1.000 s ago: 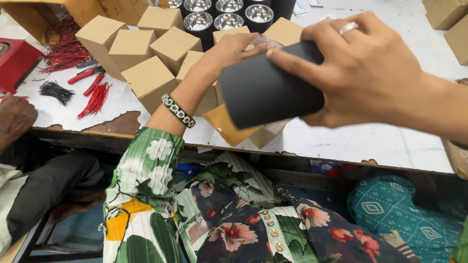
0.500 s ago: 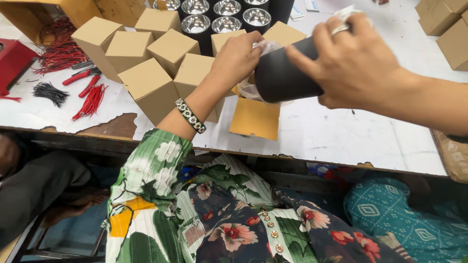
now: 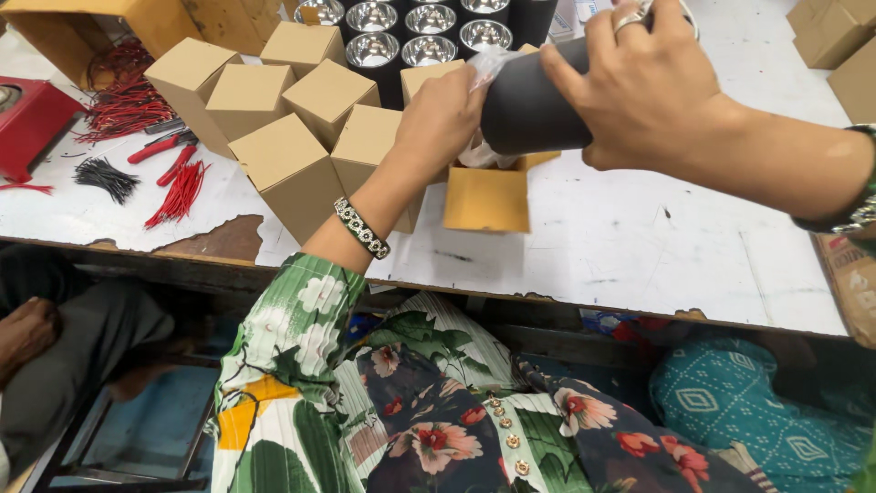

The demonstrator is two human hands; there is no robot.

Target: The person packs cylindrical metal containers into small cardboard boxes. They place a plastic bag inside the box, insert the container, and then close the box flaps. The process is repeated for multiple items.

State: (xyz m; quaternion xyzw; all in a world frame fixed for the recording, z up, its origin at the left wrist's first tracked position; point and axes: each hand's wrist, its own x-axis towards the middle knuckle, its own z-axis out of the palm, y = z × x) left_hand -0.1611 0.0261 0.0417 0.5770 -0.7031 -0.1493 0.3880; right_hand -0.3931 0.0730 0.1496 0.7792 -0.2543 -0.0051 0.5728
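My right hand (image 3: 652, 87) grips a black cylindrical lamp housing (image 3: 525, 114) held sideways above the table. My left hand (image 3: 443, 119) is at its left end, fingers closed on a clear plastic wrap (image 3: 484, 68) around that end. Just below them stands an open tan cardboard box (image 3: 488, 196) with its flaps up. A beaded bracelet sits on my left wrist, a ring on my right hand.
Several closed tan boxes (image 3: 292, 169) cluster at left on the white worn table (image 3: 639, 246). Black lamps with shiny reflectors (image 3: 401, 36) stand at the back. Red and black wire bundles (image 3: 178, 192) and a red tool lie far left. More boxes (image 3: 835, 41) at top right. Another person's hand (image 3: 27, 329) at lower left.
Both hands with the black housing have moved away from me and up, over the open box. The left hand has shifted onto the plastic wrap at its end.
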